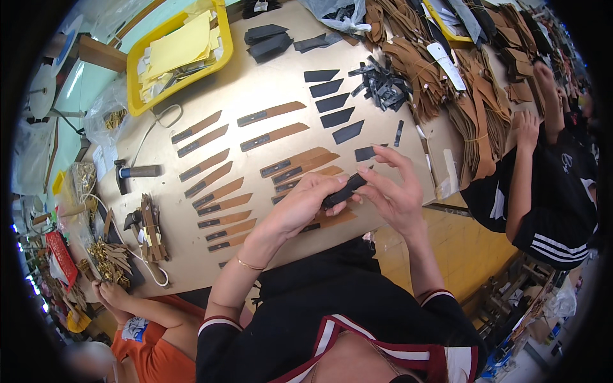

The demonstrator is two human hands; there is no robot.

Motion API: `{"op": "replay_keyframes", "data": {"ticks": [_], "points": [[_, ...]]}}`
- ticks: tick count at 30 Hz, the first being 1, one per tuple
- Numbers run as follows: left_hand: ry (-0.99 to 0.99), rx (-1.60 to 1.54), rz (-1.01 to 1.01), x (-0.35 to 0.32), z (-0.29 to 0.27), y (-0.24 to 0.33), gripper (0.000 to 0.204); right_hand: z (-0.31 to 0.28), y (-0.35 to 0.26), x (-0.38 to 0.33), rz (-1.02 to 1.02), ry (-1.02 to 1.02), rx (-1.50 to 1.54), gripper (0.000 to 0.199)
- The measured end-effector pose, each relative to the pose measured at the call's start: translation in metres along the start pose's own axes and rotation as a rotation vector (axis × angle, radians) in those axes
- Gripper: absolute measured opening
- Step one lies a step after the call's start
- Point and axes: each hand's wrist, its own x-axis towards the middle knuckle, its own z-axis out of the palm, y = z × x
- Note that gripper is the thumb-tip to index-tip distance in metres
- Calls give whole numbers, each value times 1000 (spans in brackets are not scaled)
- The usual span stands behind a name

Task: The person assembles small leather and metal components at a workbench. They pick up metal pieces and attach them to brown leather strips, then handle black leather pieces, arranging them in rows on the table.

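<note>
Above the near edge of the table, my left hand (pixel 297 204) is closed around a black angled strip (pixel 345 191), thumb on top. My right hand (pixel 397 196) pinches the strip's far end between thumb and fingertips. Beneath my hands lie brown pointed strips (pixel 300 159) with dark pieces on their left ends, partly covered. More such brown strips (pixel 220 204) lie in rows to the left. Beyond my hands is a column of black angled pieces (pixel 337 117); one black piece (pixel 366 153) rests beside my right fingertips. A heap of small black strips (pixel 383 86) sits farther back.
A yellow tray (pixel 133 89) with papers stands far left, a hammer (pixel 137 171) nearer. Bundled brown strips (pixel 476 121) crowd the right side. One person in orange (pixel 169 338) works at left, another in black (pixel 549 191) at right.
</note>
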Motion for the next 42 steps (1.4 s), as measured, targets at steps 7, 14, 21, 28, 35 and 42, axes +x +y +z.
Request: {"op": "replay_keyframes", "data": {"ticks": [7, 14, 21, 28, 35, 42], "points": [[-10, -174, -93, 5, -1, -11, 42, 5, 6, -9, -101, 144, 33, 28], [242, 2, 76, 6, -14, -26, 45, -14, 14, -22, 292, 31, 316, 18], [255, -30, 185, -5, -30, -12, 44, -11, 43, -23, 330, -35, -149, 23], [86, 10, 42, 14, 1, -14, 44, -4, 16, -7, 310, 76, 188, 42], [-39, -206, -78, 18, 2, -21, 38, -6, 12, -6, 20, -25, 29, 44], [-43, -293, -67, 16, -5, -21, 40, -5, 17, -9, -34, 82, 98, 22]]}}
